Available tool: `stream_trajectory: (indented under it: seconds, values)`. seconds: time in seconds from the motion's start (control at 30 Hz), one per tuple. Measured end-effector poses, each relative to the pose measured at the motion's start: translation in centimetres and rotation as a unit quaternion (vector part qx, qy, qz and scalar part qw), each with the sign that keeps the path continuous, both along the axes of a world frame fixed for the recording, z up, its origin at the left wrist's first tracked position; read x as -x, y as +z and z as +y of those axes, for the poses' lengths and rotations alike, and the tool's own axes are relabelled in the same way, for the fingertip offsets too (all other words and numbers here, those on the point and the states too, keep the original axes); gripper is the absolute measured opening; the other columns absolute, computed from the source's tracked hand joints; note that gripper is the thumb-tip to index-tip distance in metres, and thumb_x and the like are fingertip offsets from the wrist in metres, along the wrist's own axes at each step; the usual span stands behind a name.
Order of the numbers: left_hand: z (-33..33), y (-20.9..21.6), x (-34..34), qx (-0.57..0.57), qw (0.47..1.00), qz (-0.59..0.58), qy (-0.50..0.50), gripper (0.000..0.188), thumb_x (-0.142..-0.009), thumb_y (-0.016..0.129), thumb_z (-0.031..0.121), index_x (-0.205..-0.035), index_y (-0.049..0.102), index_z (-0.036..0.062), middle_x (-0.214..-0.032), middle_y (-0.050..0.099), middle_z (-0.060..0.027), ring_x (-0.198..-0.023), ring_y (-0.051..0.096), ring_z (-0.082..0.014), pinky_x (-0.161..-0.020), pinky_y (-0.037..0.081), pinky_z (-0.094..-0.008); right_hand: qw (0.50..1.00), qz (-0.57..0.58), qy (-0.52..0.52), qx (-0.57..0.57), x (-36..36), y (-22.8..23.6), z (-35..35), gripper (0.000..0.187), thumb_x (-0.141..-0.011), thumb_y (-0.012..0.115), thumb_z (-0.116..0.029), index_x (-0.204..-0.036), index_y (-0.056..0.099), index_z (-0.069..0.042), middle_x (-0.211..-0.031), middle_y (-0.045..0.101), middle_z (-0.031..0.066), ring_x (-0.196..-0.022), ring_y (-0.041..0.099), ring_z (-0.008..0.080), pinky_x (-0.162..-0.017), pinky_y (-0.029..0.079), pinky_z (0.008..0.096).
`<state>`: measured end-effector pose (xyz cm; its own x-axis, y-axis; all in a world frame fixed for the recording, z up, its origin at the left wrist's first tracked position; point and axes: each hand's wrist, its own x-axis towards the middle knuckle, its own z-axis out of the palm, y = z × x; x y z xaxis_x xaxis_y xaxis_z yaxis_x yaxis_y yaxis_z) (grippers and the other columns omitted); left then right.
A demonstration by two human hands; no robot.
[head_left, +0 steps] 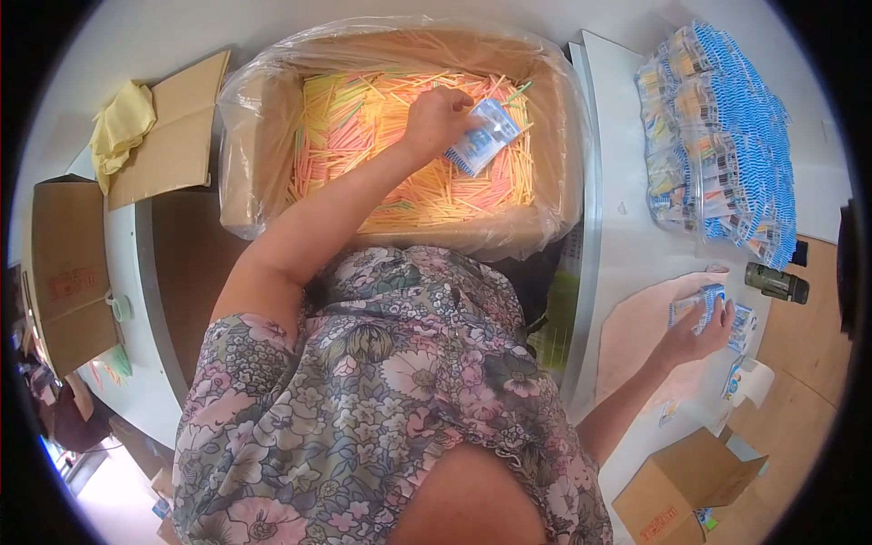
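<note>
Below the left hand [440, 118], sticks [350, 127] (mainly yellow and pink) lie in a box [259, 154]; that hand pinches a packet [488, 138]. The right hand [701, 334] grips a second packet [688, 307], cloth [636, 336] beneath.

The person wears a loose floral top [400, 391] with a grey-green ground. Large pale flowers [413, 374] in white and soft pink spread over it, with pinker blooms [263, 522] low at the left. Clusters of small blossoms, muted blue-grey leaves and dark outlines pack the gaps between. The left sleeve [238, 363] is wide and short, ending near the elbow; the same print covers it. A narrow gathered frill [436, 445] edges the open neckline. Both forearms are bare below the sleeves.
</note>
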<state>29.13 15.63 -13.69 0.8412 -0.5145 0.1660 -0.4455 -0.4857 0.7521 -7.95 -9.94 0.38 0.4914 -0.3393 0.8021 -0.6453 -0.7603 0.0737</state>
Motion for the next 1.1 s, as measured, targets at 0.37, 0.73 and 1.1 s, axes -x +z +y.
stream_trajectory:
  seconds: [0.37, 0.73, 1.1]
  values:
    - [0.0, -0.4, 0.0, 0.008, 0.995, 0.100, 0.007, 0.024, -0.064, 0.078, 0.019, -0.080, 0.065, 0.0068, -0.077, 0.067, -0.0083, -0.069, 0.065, -0.0237, -0.064, 0.050, -0.0342, 0.991, 0.024, 0.125, 0.034, -3.8, 0.4, 3.7, 0.020, -0.080, 0.063, 0.000, -0.099, 0.064, -0.005, -0.112, 0.058, 0.0135, -0.101, 0.053, 0.0275, -0.084, 0.041, 0.0377]
    - [-0.1, 2.1, 0.7, 0.204, 0.954, 0.195, -0.102, 0.009, -0.083, 0.065, 0.009, -0.086, 0.058, 0.0047, -0.075, 0.059, -0.0001, -0.075, 0.057, -0.0070, -0.067, 0.046, -0.0226, 0.923, 0.035, 0.341, -0.175, -14.2, -1.3, 10.1, 0.026, -0.079, 0.062, -0.002, -0.105, 0.062, -0.005, -0.107, 0.060, 0.0130, -0.099, 0.055, 0.0293, -0.082, 0.045, 0.0357]
    - [4.1, 5.7, 4.4, 0.166, 0.901, 0.323, -0.236, 0.019, -0.088, 0.061, 0.017, -0.093, 0.064, -0.0009, -0.081, 0.063, -0.0026, -0.075, 0.054, -0.0064, -0.069, 0.047, -0.0265, 0.734, 0.224, 0.371, -0.523, -22.4, -2.3, 13.3, 0.017, -0.084, 0.061, -0.013, -0.091, 0.062, 0.002, -0.071, 0.059, 0.0068, -0.068, 0.052, 0.0100, -0.062, 0.043, 0.0283]
